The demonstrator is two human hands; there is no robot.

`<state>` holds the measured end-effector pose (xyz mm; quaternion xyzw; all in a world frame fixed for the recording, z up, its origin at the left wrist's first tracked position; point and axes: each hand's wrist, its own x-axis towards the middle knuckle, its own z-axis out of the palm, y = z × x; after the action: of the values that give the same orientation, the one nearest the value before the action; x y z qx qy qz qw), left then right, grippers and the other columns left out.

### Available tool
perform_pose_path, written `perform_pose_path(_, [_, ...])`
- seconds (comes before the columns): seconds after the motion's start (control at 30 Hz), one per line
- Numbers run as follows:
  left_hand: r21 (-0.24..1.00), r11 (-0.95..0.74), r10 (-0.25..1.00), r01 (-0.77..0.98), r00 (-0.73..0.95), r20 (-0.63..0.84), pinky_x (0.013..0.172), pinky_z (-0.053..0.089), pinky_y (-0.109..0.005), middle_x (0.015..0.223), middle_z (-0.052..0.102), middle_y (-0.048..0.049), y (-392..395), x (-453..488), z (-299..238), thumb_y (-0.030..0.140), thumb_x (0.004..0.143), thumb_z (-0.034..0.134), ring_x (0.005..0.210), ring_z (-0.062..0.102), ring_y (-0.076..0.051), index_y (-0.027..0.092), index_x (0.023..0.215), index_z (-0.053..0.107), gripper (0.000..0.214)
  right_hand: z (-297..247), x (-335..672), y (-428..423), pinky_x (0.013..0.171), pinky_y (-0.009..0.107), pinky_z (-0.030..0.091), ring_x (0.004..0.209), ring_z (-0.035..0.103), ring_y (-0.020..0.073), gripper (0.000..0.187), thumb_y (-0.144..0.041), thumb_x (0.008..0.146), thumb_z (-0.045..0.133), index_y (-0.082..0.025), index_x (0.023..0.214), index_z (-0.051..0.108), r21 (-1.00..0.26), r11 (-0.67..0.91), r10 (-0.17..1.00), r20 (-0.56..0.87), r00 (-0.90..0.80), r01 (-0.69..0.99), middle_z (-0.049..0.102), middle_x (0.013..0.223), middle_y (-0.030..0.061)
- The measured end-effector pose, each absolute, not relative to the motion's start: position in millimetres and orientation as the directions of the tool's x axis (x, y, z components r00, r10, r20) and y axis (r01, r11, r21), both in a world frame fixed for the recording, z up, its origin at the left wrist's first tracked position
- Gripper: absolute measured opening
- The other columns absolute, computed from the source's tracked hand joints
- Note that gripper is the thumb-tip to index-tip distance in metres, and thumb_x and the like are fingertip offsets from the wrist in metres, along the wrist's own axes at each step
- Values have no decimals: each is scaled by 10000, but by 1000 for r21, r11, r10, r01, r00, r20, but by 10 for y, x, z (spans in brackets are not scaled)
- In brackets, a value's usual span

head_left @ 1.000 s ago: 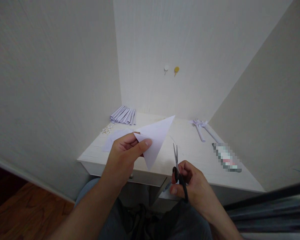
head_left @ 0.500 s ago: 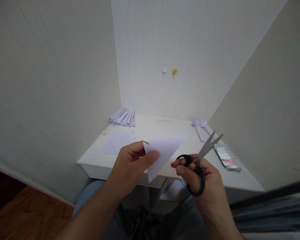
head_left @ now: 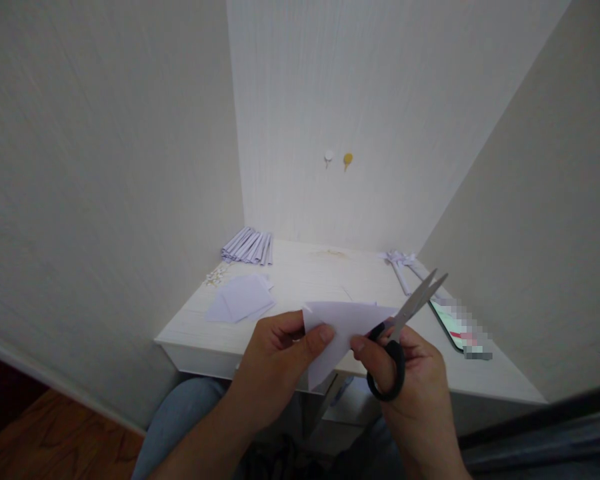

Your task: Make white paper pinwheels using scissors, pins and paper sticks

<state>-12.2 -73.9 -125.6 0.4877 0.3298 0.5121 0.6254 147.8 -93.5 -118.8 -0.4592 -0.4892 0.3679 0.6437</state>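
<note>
A folded sheet of white paper [head_left: 337,337] is pinched in my left hand [head_left: 285,357], thumb on its near face. My right hand [head_left: 413,370] grips black-handled scissors [head_left: 414,303], their blades a little apart and pointing up and to the right. The right thumb is through the lower loop, and its tip lies at the paper's right edge. Whether the right fingertips also pinch the paper is hard to see. Behind my left hand, several flat pieces of white paper [head_left: 243,298] lie on the desk [head_left: 320,277].
Rolled paper tubes [head_left: 247,247] lie at the back left, with small paper scraps [head_left: 216,275] nearer. A paper bow with tubes [head_left: 403,263] sits back right, and a phone [head_left: 455,327] lies at the right. Walls [head_left: 325,87] enclose the desk; two hooks [head_left: 348,160] hang behind.
The right thumb has come to the paper's right edge, and the scissors now overlap the paper's right corner. The paper has shifted right and is turned slightly. The view has tilted up a little.
</note>
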Motion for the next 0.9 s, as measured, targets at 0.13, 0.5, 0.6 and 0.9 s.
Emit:
perform_pose_path(0.13, [956,16,963,-294,260,64,598,532,-245,762,793,-55,-751,-136,-1224,420,799,820,684,696,-179,192,883,837,244,-1190,1504,-928,527,254,503,566,598,166,141,-286,662,833,-206,650,718,-963,270,938,266,220,13,693,624,28])
perform_pose_path(0.5, [957,-152,983,-248,60,171,505,457,-178,714,759,-9,-761,-341,-972,398,824,808,588,629,-114,183,814,792,216,-1430,1687,-1156,511,238,365,545,459,133,259,-338,607,758,-198,610,541,-949,62,990,20,-139,308,550,565,-15])
perform_pose_path(0.6, [958,-191,978,-213,44,205,480,418,-167,681,723,3,-799,-348,-934,409,825,807,559,571,-94,183,797,785,229,-1421,1630,-1181,527,251,356,551,441,138,284,-357,583,744,-210,581,501,-921,21,992,-29,-121,390,530,555,-16])
perform_pose_path(0.9, [969,-190,979,-159,38,198,467,394,-175,670,688,-9,-852,-363,-869,434,824,793,557,529,-100,174,823,781,260,-1301,1558,-1193,500,249,320,519,361,122,344,-370,572,742,-227,520,434,-893,16,996,-27,-90,449,436,502,-47])
